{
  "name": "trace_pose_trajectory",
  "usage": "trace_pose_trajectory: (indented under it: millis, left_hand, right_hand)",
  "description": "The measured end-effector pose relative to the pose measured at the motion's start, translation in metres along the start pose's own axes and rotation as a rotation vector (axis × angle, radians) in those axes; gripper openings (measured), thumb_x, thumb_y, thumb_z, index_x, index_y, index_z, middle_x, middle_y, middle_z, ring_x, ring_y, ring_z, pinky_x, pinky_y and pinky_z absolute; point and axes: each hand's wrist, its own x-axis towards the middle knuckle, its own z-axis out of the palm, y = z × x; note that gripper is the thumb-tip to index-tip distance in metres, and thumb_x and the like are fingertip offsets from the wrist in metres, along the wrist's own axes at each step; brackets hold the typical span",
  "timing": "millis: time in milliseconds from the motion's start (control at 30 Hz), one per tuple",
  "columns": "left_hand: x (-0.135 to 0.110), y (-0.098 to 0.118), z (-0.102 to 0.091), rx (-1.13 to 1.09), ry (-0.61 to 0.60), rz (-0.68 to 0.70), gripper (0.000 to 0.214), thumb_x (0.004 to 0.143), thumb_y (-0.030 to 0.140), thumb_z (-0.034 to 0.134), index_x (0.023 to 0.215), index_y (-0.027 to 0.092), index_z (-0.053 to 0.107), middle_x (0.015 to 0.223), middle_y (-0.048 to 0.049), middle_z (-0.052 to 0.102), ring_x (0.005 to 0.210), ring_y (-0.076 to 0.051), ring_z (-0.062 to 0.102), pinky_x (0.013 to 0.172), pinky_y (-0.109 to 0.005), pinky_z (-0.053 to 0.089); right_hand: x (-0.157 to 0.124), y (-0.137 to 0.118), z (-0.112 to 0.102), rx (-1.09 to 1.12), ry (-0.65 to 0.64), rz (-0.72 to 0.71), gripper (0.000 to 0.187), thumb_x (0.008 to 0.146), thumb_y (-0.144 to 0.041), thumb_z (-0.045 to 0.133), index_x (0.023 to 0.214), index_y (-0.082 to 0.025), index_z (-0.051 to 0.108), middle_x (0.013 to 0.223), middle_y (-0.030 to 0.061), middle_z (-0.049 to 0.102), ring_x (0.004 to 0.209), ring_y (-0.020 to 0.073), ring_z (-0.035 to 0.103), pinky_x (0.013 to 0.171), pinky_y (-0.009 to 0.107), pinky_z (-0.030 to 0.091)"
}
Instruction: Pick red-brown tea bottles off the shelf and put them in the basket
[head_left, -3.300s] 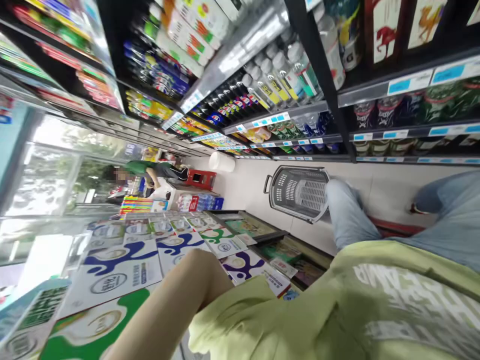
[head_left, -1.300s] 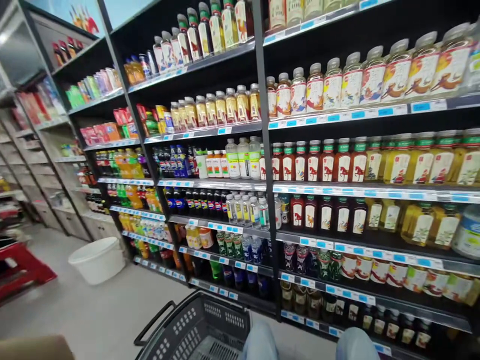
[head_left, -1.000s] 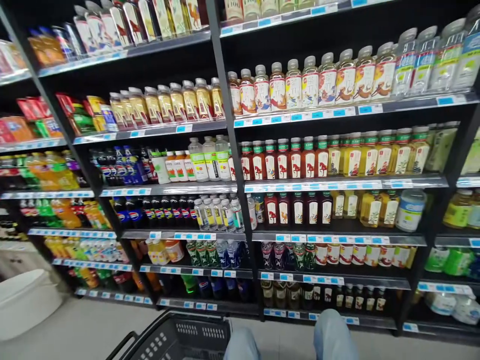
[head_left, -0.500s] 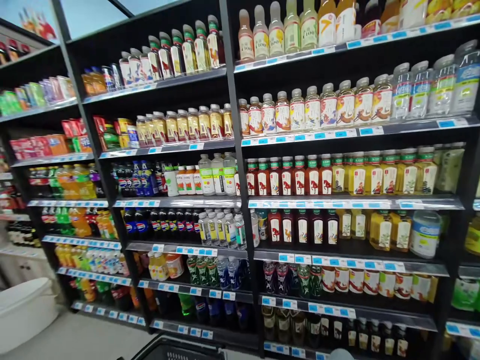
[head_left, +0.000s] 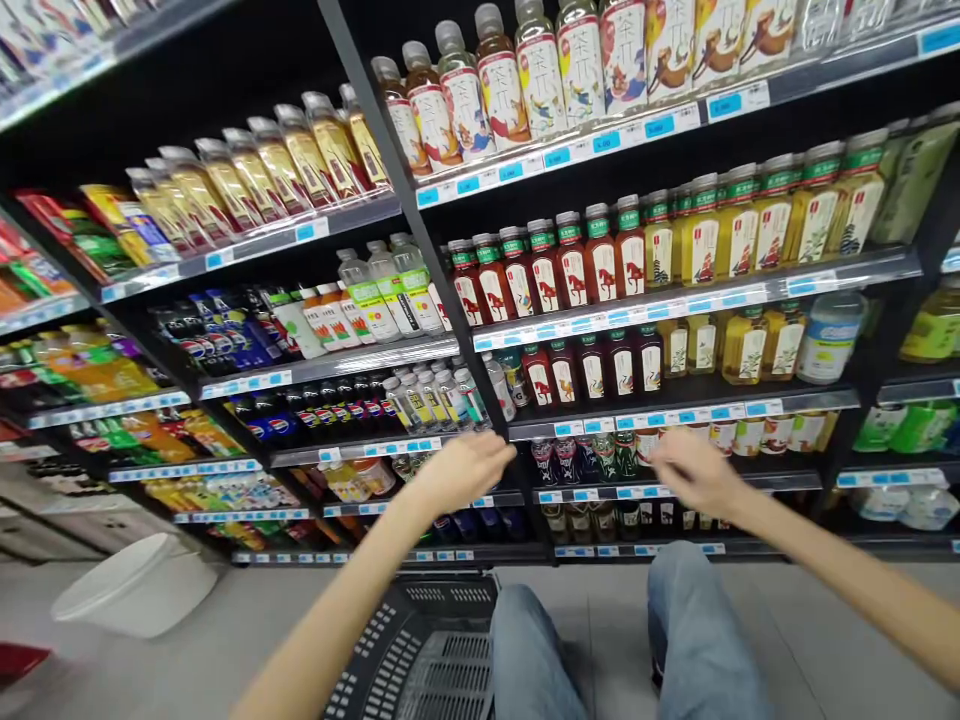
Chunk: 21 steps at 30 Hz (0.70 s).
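Note:
Both my arms stretch forward toward a black drinks shelf unit [head_left: 442, 300]. My left hand [head_left: 465, 465] hovers in front of the small clear water bottles [head_left: 435, 398] and the shelf rail below them. My right hand [head_left: 694, 470] is in front of a lower shelf of small dark bottles and cans [head_left: 592, 455]. Motion smears both hands, so their fingers cannot be read, and I see nothing in either. Red-labelled tea bottles [head_left: 555, 270] and yellow tea bottles [head_left: 750, 230] stand on the shelf above the hands.
A black plastic shopping basket [head_left: 405, 650] sits on the floor by my jeans-clad knees [head_left: 675, 630]. A white bucket [head_left: 135, 595] stands on the tiled floor at the left. Cola bottles [head_left: 217, 335] and more drinks fill the left shelves.
No hands showed in the frames from the last second or so; now both arms reach out toward the shelves. The view has tipped down and closer, so my knees and the basket show again.

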Motion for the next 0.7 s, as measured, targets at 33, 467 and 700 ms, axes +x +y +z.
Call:
trace_pose_trajectory:
  millis: [33, 467, 700]
  left_hand:
    - [0.008, 0.005, 0.029, -0.048, -0.169, -0.008, 0.030, 0.103, 0.028, 0.048, 0.116, 0.021, 0.074, 0.109, -0.0103, 0.075, 0.105, -0.026, 0.071, 0.096, -0.040, 0.058]
    - [0.063, -0.037, 0.265, -0.551, -0.390, -0.520, 0.085, 0.103, 0.043, 0.044, 0.170, 0.003, 0.013, 0.179, -0.0267, 0.015, 0.168, -0.034, 0.017, 0.137, -0.045, 0.018]
    - [0.138, -0.038, 0.317, -0.439, -0.173, -0.613, 0.072, 0.096, 0.039, 0.059, 0.159, 0.008, 0.040, 0.167, -0.0255, 0.042, 0.158, -0.039, 0.037, 0.129, -0.049, 0.034]
  right_hand:
    - [-0.017, 0.011, 0.022, 0.041, -0.179, 0.033, 0.034, 0.102, -0.037, 0.053, 0.093, -0.019, 0.080, 0.099, 0.0123, 0.077, 0.104, 0.0242, 0.073, 0.105, 0.039, 0.056]
    - [-0.141, 0.089, 0.205, -0.280, -0.567, 0.905, 0.054, 0.104, -0.036, 0.034, 0.140, -0.022, 0.071, 0.152, 0.0210, 0.059, 0.138, 0.0406, 0.060, 0.099, 0.054, 0.057]
    - [-0.125, 0.096, 0.208, -0.248, -0.668, 0.893, 0.049, 0.105, -0.038, 0.038, 0.133, -0.013, 0.070, 0.134, 0.0214, 0.068, 0.129, 0.0381, 0.064, 0.096, 0.047, 0.058]
